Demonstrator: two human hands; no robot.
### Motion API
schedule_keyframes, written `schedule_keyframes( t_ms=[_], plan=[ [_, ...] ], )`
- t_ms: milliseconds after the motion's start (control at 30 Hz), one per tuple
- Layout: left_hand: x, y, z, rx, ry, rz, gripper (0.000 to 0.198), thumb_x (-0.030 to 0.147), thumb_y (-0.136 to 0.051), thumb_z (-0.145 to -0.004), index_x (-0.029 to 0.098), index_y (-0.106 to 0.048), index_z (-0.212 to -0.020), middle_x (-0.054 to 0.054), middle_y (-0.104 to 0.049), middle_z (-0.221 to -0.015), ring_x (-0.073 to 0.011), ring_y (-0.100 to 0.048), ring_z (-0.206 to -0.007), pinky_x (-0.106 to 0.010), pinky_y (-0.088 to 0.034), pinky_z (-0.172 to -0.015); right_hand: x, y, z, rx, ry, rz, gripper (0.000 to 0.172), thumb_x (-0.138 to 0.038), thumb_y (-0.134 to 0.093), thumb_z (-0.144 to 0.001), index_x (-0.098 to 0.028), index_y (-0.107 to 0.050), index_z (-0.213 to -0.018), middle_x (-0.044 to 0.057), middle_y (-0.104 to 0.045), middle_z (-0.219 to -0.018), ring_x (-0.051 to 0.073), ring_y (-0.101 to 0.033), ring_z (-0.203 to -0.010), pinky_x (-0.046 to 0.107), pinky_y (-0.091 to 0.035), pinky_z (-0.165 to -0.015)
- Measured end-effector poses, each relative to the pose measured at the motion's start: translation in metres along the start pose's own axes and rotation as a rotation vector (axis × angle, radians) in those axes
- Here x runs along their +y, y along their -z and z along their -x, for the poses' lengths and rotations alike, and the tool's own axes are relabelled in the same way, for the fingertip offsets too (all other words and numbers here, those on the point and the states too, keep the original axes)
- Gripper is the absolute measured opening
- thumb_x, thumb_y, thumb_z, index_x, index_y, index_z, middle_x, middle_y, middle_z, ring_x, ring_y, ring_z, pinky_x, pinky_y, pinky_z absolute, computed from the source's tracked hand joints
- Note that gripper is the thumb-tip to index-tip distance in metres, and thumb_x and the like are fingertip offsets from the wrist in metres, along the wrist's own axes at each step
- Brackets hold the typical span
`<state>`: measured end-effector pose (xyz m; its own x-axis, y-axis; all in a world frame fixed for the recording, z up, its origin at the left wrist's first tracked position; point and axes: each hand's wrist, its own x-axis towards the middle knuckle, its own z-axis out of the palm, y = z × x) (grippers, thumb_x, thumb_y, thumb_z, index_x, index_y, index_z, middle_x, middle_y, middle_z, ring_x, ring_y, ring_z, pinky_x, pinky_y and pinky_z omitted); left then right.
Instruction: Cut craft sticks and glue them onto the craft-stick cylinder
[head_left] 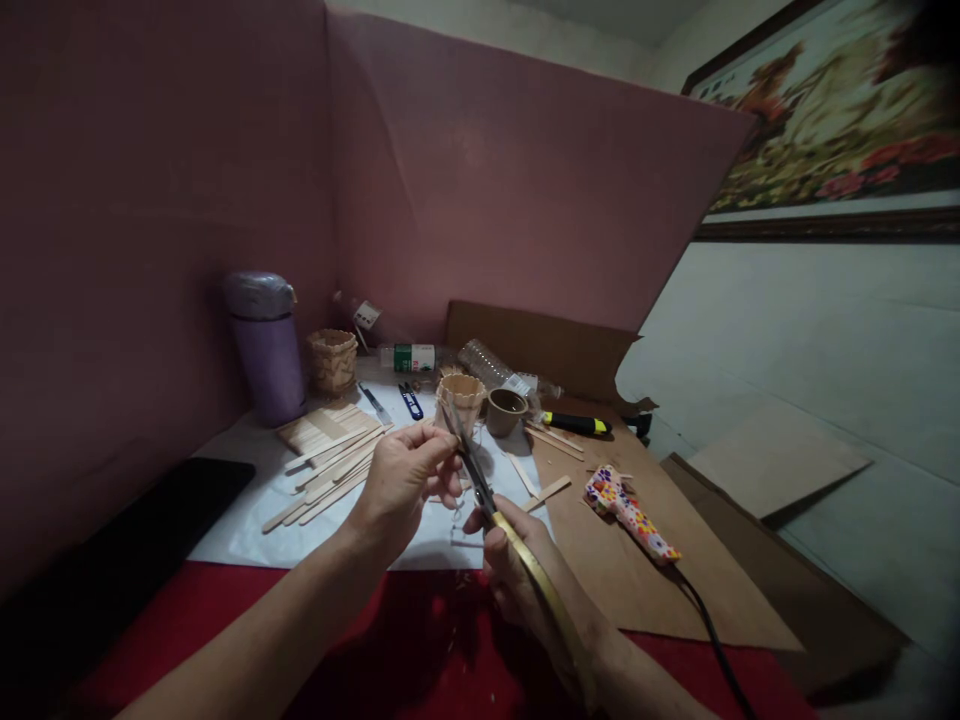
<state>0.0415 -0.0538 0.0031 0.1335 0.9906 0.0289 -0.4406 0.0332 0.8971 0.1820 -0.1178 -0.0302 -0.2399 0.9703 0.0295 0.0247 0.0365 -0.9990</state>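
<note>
Scissors (474,478) are being gripped by their gold handles in the right hand (517,575), blades pointing up over the white sheet (240,530). Beside the loose sticks (330,480), the left hand (401,480) is pinching shut at the blades, on something too small to tell.

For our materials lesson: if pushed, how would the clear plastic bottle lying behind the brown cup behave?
The clear plastic bottle lies on its round side, so it would probably roll. It looks empty and thin-walled, so likely light and easily dented. The brown cup beside it might stop it.
</note>
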Motion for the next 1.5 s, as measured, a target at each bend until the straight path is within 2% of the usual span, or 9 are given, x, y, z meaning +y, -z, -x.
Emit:
schedule_keyframes(
  t_ms=[133,367,600,733,867,1000,1133,1300,1500],
  plan=[
    [-0.001,0.000,-0.001,-0.006,-0.004,-0.002,0.022,0.026,-0.074,-0.060,0.013,-0.056,-0.061,0.001,-0.058,-0.051,-0.0094,-0.051,-0.036,-0.019,-0.038,-0.032,0.005,0.001,0.002,0.020,-0.003,0.023,0.062,-0.080,-0.056,-0.069,-0.021,-0.051,-0.084,-0.009,-0.031,-0.052,0.006,-0.025,-0.042,0.020,-0.021,-0.038],
    [-0.001,0.001,-0.002,-0.023,0.007,-0.003,0.023,0.025,-0.075,-0.060,0.012,-0.057,-0.059,0.001,-0.058,-0.051,-0.0091,-0.051,-0.035,-0.019,-0.038,-0.032,0.006,0.000,0.003,0.043,-0.021,0.024,0.060,-0.077,-0.061,-0.069,-0.020,-0.051,-0.083,-0.009,-0.035,-0.052,0.006,-0.027,-0.042,0.020,-0.021,-0.039],
    [-0.003,0.003,-0.004,-0.057,0.012,0.010,0.024,0.027,-0.076,-0.062,0.012,-0.057,-0.061,0.001,-0.059,-0.053,-0.0092,-0.053,-0.036,-0.018,-0.038,-0.032,0.005,-0.003,0.002,0.063,-0.023,0.046,0.057,-0.074,-0.063,-0.070,-0.020,-0.049,-0.084,-0.007,-0.041,-0.060,0.006,-0.028,-0.045,0.020,-0.023,-0.041],
    [-0.002,0.004,-0.003,-0.077,0.017,0.007,0.024,0.027,-0.076,-0.064,0.012,-0.057,-0.063,0.000,-0.060,-0.053,-0.0094,-0.053,-0.037,-0.018,-0.040,-0.033,0.007,-0.002,0.000,0.066,0.022,0.090,0.056,-0.073,-0.062,-0.073,-0.020,-0.048,-0.083,-0.006,-0.041,-0.064,0.007,-0.030,-0.050,0.020,-0.026,-0.043],
    [0.002,0.005,-0.002,-0.080,0.027,0.010,0.023,0.026,-0.077,-0.064,0.012,-0.059,-0.068,-0.001,-0.063,-0.057,-0.0112,-0.057,-0.041,-0.020,-0.045,-0.037,0.011,-0.001,-0.003,0.065,0.064,0.121,0.059,-0.075,-0.060,-0.072,-0.019,-0.048,-0.082,-0.004,-0.042,-0.067,0.008,-0.031,-0.053,0.021,-0.026,-0.045],
    [0.004,0.006,-0.003,-0.084,0.028,-0.015,0.021,0.024,-0.076,-0.063,0.011,-0.059,-0.065,-0.001,-0.062,-0.056,-0.0108,-0.056,-0.040,-0.020,-0.045,-0.036,0.011,0.001,-0.003,0.084,0.098,0.204,0.065,-0.082,-0.055,-0.068,-0.019,-0.049,-0.080,-0.004,-0.041,-0.065,0.009,-0.032,-0.053,0.021,-0.024,-0.044],
    [0.002,0.008,-0.005,-0.112,0.022,0.011,0.018,0.021,-0.076,-0.063,0.012,-0.060,-0.064,0.000,-0.062,-0.054,-0.0098,-0.054,-0.038,-0.019,-0.042,-0.033,0.005,0.004,-0.001,0.017,0.120,0.180,0.074,-0.088,-0.048,-0.065,-0.018,-0.050,-0.089,-0.003,-0.043,-0.069,0.009,-0.034,-0.054,0.021,-0.026,-0.044],
    [0.000,0.009,-0.005,-0.141,0.021,0.027,0.019,0.023,-0.076,-0.066,0.012,-0.060,-0.065,0.000,-0.061,-0.054,-0.0094,-0.053,-0.036,-0.019,-0.041,-0.032,0.000,0.006,0.002,-0.030,0.053,0.149,0.077,-0.089,-0.047,-0.065,-0.018,-0.049,-0.097,-0.008,-0.036,-0.060,0.007,-0.028,-0.047,0.020,-0.022,-0.039],
    [0.002,0.009,-0.005,-0.154,0.030,0.041,0.020,0.023,-0.078,-0.067,0.010,-0.063,-0.069,-0.002,-0.064,-0.059,-0.0090,-0.056,-0.041,-0.018,-0.044,-0.036,0.001,0.007,0.001,-0.001,0.031,0.098,0.079,-0.090,-0.048,-0.062,-0.018,-0.049,-0.095,-0.008,-0.038,-0.056,0.006,-0.028,-0.044,0.019,-0.021,-0.037]
  ],
)
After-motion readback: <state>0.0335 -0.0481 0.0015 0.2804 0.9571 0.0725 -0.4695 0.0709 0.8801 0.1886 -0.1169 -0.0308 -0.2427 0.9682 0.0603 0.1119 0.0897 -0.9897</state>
